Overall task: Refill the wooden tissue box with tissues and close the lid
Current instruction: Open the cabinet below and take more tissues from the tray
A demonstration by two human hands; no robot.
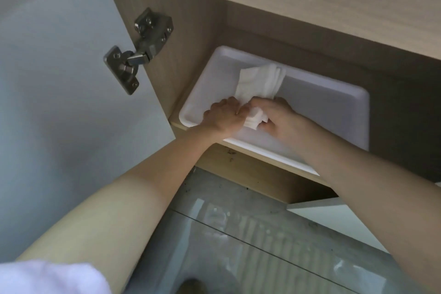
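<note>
Gripping: we are pinching the tissues [259, 83] with left hand [223, 116] and right hand [274, 116].
Tray [334, 107]: we are keeping the stack flat, edges together.

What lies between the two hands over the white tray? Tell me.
In the head view, a bunched white tissue sits between the left hand and right hand, both pinching it; it fans upward over the white tray.
</note>
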